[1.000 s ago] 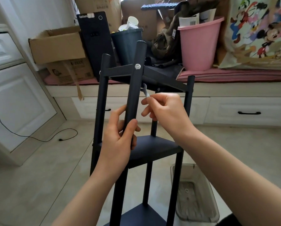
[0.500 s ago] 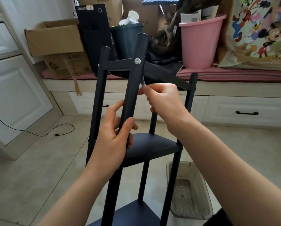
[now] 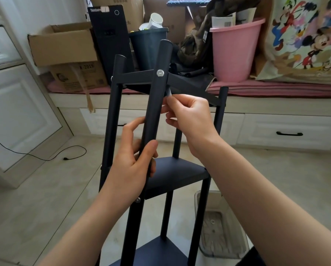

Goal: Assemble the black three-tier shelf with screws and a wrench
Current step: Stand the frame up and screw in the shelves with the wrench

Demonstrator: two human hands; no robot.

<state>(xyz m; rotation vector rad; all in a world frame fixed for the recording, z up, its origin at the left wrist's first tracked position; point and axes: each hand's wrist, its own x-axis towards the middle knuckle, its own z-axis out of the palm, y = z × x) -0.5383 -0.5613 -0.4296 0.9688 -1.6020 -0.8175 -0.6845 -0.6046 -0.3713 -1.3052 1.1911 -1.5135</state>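
**Q:** Nearest the camera, what did the hands hold?

**A:** Left hand (image 3: 131,164) gripped the shelf (image 3: 172,175)'s front post; right hand (image 3: 187,116) pinched a small wrench (image 3: 168,92) just below the top screw (image 3: 160,73).

**Q:** Risks?

**A:** That wrench could slip, probably, being barely seated. Open floor (image 3: 45,198) lay left; a clear bin (image 3: 218,223) crowded the right; the cluttered bench (image 3: 275,89) stood behind.

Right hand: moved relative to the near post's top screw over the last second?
Yes. The right hand, pinching the wrench, moved up toward the screw.
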